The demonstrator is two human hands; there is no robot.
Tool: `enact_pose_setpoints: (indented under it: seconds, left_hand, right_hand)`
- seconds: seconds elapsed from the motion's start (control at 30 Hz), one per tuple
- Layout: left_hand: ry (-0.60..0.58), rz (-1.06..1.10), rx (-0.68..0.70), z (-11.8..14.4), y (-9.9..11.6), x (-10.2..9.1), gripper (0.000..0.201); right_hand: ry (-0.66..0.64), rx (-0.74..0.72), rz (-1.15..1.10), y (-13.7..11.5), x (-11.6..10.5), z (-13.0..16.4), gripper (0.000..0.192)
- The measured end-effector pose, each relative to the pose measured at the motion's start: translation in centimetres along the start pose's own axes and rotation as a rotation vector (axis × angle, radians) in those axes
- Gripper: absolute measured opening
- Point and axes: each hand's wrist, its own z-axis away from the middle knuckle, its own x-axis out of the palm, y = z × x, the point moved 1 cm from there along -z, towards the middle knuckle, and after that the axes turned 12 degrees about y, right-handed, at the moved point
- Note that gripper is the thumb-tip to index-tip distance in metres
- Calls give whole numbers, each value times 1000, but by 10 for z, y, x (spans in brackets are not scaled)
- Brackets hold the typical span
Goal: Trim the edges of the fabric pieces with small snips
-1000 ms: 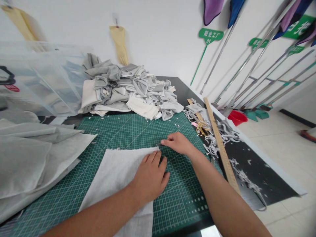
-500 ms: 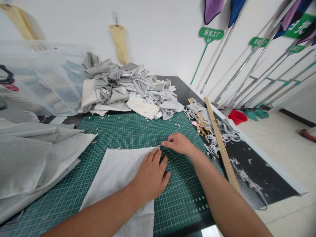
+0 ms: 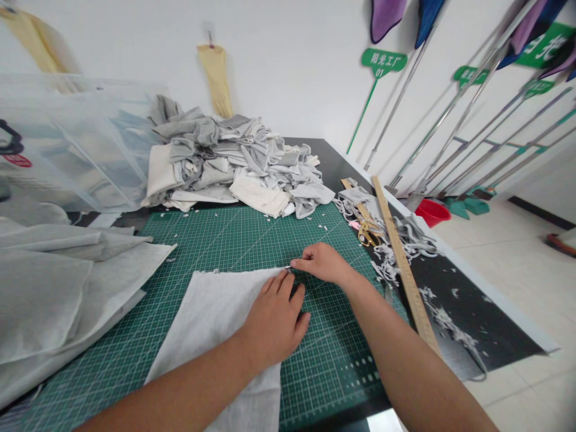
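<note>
left hand (image 3: 272, 321) lying flat, fingers spread, pressing the grey cloth (image 3: 211, 324) onto the green cutting mat (image 3: 234, 240) | right hand (image 3: 321, 263) at 1 o'clock of it, fingers curled, pinching a small metal tool (image 3: 288, 267) at the cloth's far corner | rag pile (image 3: 234, 162) at 12 o'clock | wooden ruler (image 3: 402, 264) and scissors (image 3: 369, 231) at 2 o'clock

Bright even light, soft faint shadows, sharp focus, wide-angle bending at edges, no glare.
</note>
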Motion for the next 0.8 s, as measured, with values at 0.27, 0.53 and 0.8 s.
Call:
enact_pose_setpoints:
  seconds: [0.27, 0.53, 0.8]
  left_hand:
    - [-11, 1, -5, 0, 0, 0, 47]
    - [-5, 6, -7, 1, -1, 1, 46]
    - [-8, 2, -3, 1, -1, 0, 46]
  right_hand:
    - [32, 0, 22, 0, -1, 0, 44]
    - [107, 39, 18, 1, -3, -2, 47]
    - [12, 24, -33, 6, -7, -2, 48]
